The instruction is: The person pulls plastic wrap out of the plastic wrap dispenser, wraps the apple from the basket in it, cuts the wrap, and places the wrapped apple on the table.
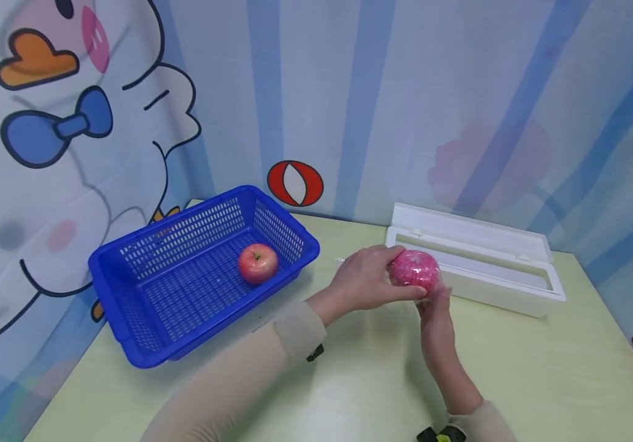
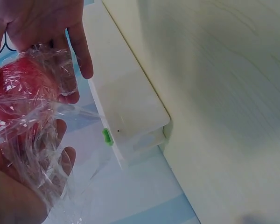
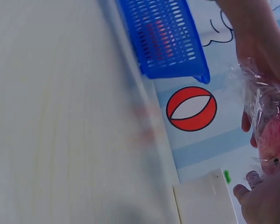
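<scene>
A red-pink apple wrapped in crinkled clear film (image 1: 414, 270) (image 2: 23, 86) (image 3: 274, 142) is held above the table between both hands. My left hand (image 1: 366, 279) (image 2: 16, 191) (image 3: 263, 44) grips it from the left, fingers over the far side and thumb on the near side. From below and the right, my right hand (image 1: 439, 325) (image 2: 39, 21) (image 3: 268, 200) holds the apple and its film, with several fingers extended in the left wrist view. Loose film hangs from the fruit in the left wrist view, partly covering the fingers.
At the left stands a blue perforated basket (image 1: 200, 325) (image 3: 177, 70) with an unwrapped red apple (image 1: 258, 263) inside. Behind the hands, a long white box (image 1: 493, 291) (image 2: 126, 93) (image 3: 207, 200) has its windowed lid raised. A patterned curtain (image 1: 316, 92) borders the table (image 1: 543, 368).
</scene>
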### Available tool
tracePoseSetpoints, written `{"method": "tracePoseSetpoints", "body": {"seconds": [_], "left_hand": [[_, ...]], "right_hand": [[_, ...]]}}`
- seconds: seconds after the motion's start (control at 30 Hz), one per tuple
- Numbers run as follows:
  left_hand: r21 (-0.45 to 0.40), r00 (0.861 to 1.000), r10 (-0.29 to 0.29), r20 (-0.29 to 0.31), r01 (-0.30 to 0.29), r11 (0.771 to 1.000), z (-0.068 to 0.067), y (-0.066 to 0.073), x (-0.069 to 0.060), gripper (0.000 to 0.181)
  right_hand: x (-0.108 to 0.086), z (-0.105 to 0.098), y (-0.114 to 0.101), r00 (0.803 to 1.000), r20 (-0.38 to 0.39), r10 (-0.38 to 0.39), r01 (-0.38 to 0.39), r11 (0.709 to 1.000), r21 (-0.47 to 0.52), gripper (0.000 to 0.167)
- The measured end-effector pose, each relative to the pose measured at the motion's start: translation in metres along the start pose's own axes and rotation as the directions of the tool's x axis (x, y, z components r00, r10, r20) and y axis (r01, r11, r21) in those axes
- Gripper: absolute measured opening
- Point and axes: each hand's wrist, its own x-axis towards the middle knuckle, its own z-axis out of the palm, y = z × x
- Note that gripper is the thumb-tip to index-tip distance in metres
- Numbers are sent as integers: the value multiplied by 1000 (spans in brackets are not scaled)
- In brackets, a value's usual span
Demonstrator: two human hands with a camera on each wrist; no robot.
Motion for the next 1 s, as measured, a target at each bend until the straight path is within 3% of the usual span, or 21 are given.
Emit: {"method": "tracePoseSetpoints", "body": {"seconds": [0.2,0.43,0.6,0.73,0.77,0.87,0.97,1.0], "left_hand": [[11,1000,22,-2,-22,1000,3,1,0,88],[3,999,49,-6,-49,999,4,-3,1,89],[54,993,116,2,-116,992,-5,-6,4,85],[124,986,164,34,-167,978,-12,-8,7,85],[141,984,174,42,-179,974,-14,-8,8,86],[180,978,198,62,-206,962,-15,-9,10,86],[201,975,210,75,-221,954,-15,-8,12,86],[207,974,211,80,-223,952,-14,-8,12,86]], "right_hand": [[-2,7,-8,1000,-3,23,-22,979,203,86],[-2,7,-12,999,40,18,-26,973,231,87],[-1,-15,-13,985,174,-4,-38,971,238,91],[1,-44,-17,946,325,-11,-104,936,335,91],[2,-51,-18,930,367,-16,-137,913,385,91],[5,-68,-22,866,498,-40,-288,775,563,82],[8,-75,-28,807,588,-48,-431,633,643,69],[9,-76,-30,793,607,-47,-463,602,650,66]]}}
